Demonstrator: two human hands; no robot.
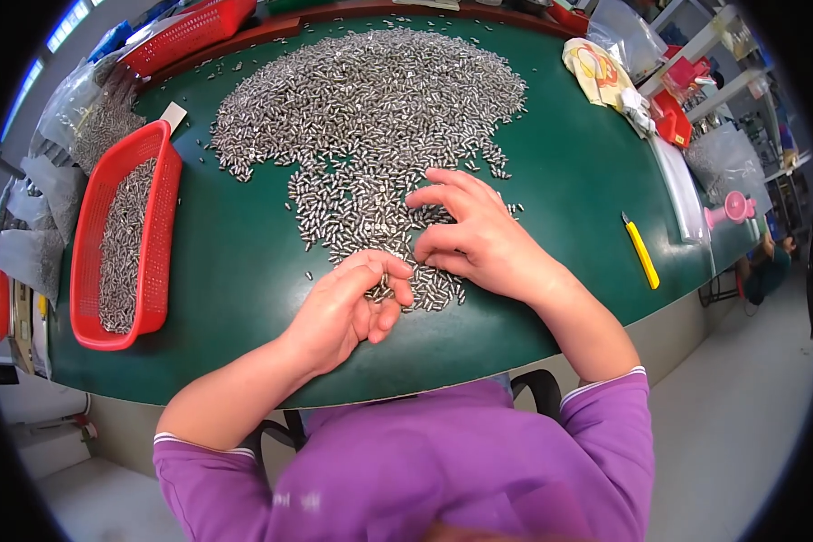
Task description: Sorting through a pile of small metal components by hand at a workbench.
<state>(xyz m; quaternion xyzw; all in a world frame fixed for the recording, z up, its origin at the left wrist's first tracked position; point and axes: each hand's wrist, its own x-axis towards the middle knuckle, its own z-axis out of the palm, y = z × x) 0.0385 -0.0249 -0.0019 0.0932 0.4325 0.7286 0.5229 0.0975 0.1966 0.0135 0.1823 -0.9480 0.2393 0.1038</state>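
A large heap of small silvery metal pins (370,99) covers the far middle of the green table, with a looser spread of them running toward me. At the near end of that spread my left hand (348,298) is curled with its palm turned inward, and several pins show within its bent fingers. Just to its right, my right hand (483,239) reaches over the pins, fingers apart and slightly bent, the tips down among them. Its thumb and forefinger come close to the left fingertips. What lies under the right palm is hidden.
A red plastic basket (160,235) partly filled with pins stands at the left. On the right lie a yellow utility knife (641,253), a printed yellow cloth bag (598,70) and a pink handheld fan (732,210). Plastic bags of parts (32,262) line the left edge.
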